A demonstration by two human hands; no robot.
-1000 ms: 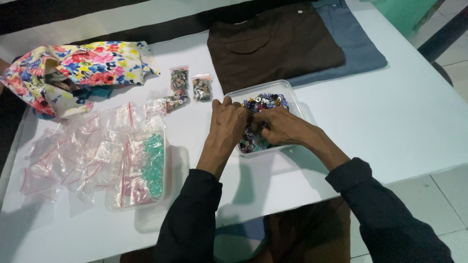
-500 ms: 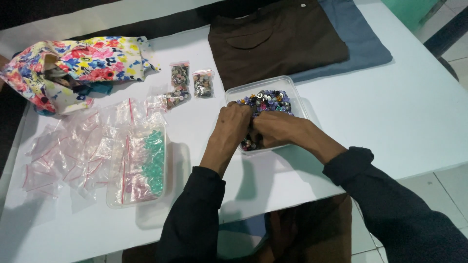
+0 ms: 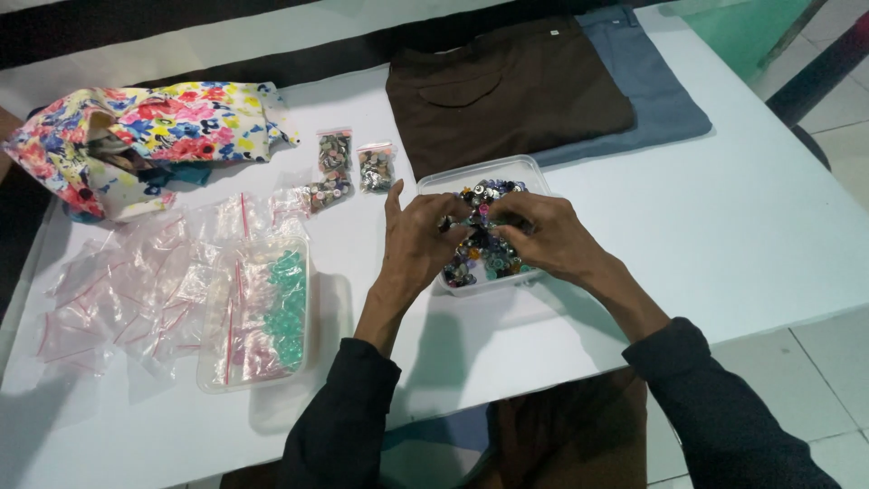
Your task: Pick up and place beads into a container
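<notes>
A clear plastic tub (image 3: 525,169) on the white table (image 3: 769,235) holds a heap of mixed coloured buttons (image 3: 484,254). Both my hands are over it. My left hand (image 3: 418,237) hovers at the tub's left side, thumb up and fingers curled toward the buttons. My right hand (image 3: 540,234) rests on the heap with its fingertips pinched among the buttons. Whether either hand holds a button is hidden by the fingers.
A second clear tub (image 3: 258,317) with green beads and small zip bags stands to the left, amid loose empty zip bags (image 3: 136,285). Three small filled bags (image 3: 348,167) lie behind. A floral fabric bag (image 3: 136,136) is far left; folded brown (image 3: 507,91) and blue (image 3: 661,100) cloths lie behind.
My hands stay over the button tub. The left hand has opened a little and shifted left, with its thumb raised. The right hand keeps picking in the heap.
</notes>
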